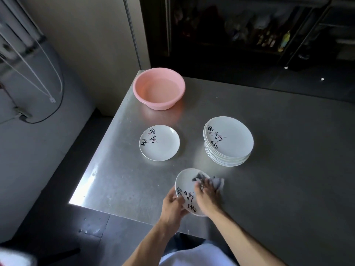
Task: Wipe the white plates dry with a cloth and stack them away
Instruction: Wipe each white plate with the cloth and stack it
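Observation:
A white plate with black brush writing [185, 184] is tilted just above the steel table's near edge. My left hand [172, 205] grips its lower left rim. My right hand [206, 194] presses a grey-white cloth [218, 183] onto the plate's face; the cloth sticks out past the right rim. A single matching plate [159, 143] lies flat at the table's left centre. A stack of several such plates [228, 141] stands to the right of it.
A pink basin [159, 88] with water sits at the far left corner of the steel table [288, 150]. The table's left edge drops to a dark floor. Dark shelving stands behind the table. Cables hang on the left wall.

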### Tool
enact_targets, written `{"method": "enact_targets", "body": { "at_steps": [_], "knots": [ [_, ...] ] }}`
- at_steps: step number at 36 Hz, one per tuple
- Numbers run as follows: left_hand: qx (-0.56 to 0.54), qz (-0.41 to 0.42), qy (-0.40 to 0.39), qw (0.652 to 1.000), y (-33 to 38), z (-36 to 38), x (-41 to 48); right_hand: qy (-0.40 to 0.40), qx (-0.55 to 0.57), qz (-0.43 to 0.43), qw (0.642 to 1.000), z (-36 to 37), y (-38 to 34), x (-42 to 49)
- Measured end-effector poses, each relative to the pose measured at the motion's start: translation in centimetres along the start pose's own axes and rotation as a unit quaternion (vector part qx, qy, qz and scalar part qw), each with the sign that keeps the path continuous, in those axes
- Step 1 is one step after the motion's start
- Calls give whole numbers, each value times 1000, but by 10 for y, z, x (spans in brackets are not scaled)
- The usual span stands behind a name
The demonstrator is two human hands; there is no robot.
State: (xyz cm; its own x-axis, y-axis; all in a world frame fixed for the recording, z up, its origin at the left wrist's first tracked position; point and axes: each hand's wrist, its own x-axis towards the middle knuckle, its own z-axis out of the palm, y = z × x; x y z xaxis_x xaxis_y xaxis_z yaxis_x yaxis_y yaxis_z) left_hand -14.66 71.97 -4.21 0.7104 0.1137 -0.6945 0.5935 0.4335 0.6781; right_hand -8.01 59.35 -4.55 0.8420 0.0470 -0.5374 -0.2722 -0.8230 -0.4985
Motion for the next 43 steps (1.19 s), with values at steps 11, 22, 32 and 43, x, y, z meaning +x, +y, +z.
{"method": "enact_targets", "body": {
  "at_steps": [11, 22, 32, 43],
  "knots": [
    [36, 0, 39, 999, 7, -7, 4, -155, 113, -130, 973, 4, -7, -20],
    [60, -14, -24, 998, 15, -13, 7, -185, 153, -154, 958, 9, -13, -16],
    [77, -23, 85, 993, 23, -17, 20, -130, 197, -81, 968, 7, -37, -11],
    [67, -11, -44, 997, 24, -20, 11, -56, -53, -27, 997, 13, -13, 2]
  ]
}}
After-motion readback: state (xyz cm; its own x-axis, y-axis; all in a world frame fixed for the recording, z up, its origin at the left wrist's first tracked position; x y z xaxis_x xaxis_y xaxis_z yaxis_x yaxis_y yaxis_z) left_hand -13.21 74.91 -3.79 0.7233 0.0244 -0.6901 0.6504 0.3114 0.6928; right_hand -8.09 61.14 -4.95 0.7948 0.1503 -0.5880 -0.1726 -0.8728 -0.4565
